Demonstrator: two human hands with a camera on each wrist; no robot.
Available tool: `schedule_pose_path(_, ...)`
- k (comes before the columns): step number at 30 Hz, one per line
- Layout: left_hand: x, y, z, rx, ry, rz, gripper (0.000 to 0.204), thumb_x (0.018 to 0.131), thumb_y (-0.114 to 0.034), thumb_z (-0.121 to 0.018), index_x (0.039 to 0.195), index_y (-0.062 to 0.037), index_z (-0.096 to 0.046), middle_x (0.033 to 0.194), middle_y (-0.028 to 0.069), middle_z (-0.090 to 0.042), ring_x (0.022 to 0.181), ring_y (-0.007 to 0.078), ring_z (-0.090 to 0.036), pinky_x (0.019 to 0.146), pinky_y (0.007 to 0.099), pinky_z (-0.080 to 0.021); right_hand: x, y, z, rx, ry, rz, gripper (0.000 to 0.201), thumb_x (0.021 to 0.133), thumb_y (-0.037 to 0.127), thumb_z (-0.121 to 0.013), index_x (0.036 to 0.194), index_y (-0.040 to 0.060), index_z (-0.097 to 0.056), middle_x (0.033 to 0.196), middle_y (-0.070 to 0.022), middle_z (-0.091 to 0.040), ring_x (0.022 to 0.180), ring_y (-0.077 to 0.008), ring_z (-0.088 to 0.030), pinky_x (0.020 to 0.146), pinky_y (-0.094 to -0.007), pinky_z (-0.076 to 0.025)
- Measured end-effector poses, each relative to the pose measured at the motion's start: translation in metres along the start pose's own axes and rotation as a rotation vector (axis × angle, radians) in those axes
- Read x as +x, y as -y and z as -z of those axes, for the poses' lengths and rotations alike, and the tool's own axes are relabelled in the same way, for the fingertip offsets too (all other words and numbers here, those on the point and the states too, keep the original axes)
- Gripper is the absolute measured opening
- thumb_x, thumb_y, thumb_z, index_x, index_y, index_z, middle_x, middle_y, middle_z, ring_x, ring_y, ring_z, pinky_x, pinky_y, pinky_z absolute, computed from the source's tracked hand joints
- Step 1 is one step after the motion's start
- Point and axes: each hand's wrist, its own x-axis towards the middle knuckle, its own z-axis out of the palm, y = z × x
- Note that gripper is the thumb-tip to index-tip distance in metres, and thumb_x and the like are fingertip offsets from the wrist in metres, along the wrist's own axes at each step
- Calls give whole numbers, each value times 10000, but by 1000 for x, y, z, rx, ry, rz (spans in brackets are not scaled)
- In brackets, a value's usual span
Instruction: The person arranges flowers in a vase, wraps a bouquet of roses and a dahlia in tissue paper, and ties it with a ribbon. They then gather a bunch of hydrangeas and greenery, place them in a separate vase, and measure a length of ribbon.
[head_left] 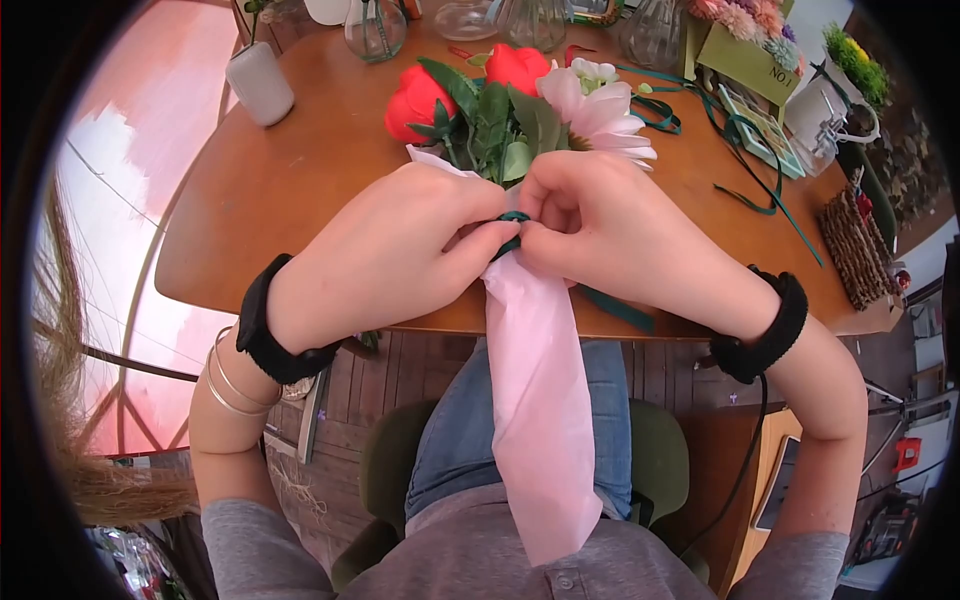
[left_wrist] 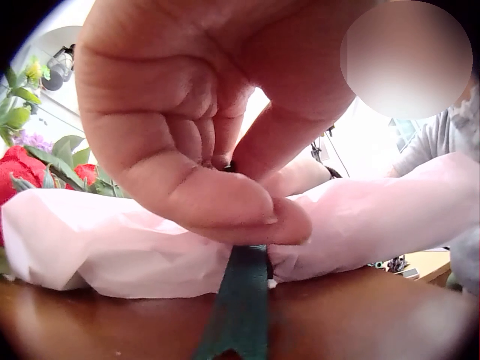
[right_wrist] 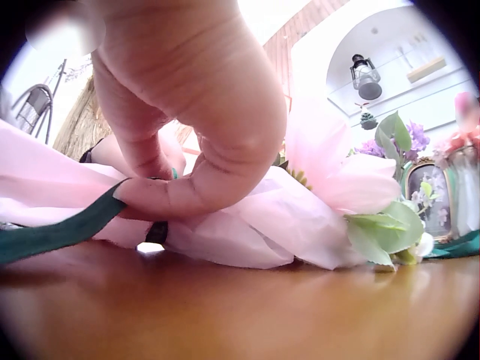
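Observation:
A bouquet of red flowers [head_left: 418, 103], a pale pink flower [head_left: 598, 112] and green leaves lies on the table, its stems wrapped in pink paper [head_left: 540, 400] that hangs over the front edge. Around the wrap's narrow waist runs a dark green ribbon [head_left: 512, 232]. My left hand [head_left: 400, 235] pinches the ribbon from the left between thumb and fingers. From the other side my right hand [head_left: 610, 220] pinches it too, fingertips close to the left thumb. One ribbon tail [left_wrist: 244, 300] drops below the left fingers; another tail [right_wrist: 67, 234] trails from the right fingertips.
A white vase [head_left: 260, 84] stands at the table's left edge, glass vases [head_left: 375, 28] along the back. Loose green ribbon [head_left: 745, 130] curls on the right side near a flower box [head_left: 745, 62]. A woven basket [head_left: 858, 240] sits at the right edge.

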Motion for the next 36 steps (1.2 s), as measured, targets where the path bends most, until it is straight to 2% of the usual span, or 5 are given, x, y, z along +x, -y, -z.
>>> schedule_pose_path(2, 0, 2, -1, -27, -7, -22, 150, 753, -75, -524, 662, 39, -490, 493, 129, -420, 407, 215, -398, 421, 293, -325, 1, -1, -1, -32, -38, 7, 120, 651, 58, -555, 706, -46, -535, 600, -117, -539, 567, -204, -547, 525, -290, -432)
schedule_pose_path(9, 1, 1, 4, 3, 14, -13, 165, 738, -97, -550, 662, 39, -495, 483, 112, -401, 404, 192, -382, 411, 287, -306, -3, -6, 3, 153, 62, 42, 133, 693, 39, -512, 788, -52, -530, 602, -96, -541, 555, -164, -548, 511, -270, -430)
schedule_pose_path(14, 1, 0, 3, 36, 15, 49, 134, 721, -90, -548, 678, 32, -514, 488, 103, -422, 399, 170, -410, 411, 274, -327, -2, -1, 7, 408, 126, -166, 180, 774, 38, -415, 891, -59, -510, 633, -58, -562, 549, -104, -558, 454, -219, -453)
schedule_pose_path(23, 1, -2, -6, 128, -78, 0, 97, 714, -86, -531, 737, 7, -542, 515, 118, -467, 433, 209, -477, 433, 279, -373, 4, -6, 11, 339, 199, -232, 130, 821, 67, -450, 909, 0, -517, 608, -6, -546, 481, -55, -515, 402, -162, -415)
schedule_pose_path(36, -2, -3, 2, 86, 17, 51, 174, 780, -107, -511, 650, 7, -491, 519, 111, -482, 450, 226, -497, 437, 298, -370, 1, -10, 11, 340, 147, -204, 109, 724, 76, -497, 754, -27, -511, 593, -71, -571, 491, -106, -551, 459, -229, -439)
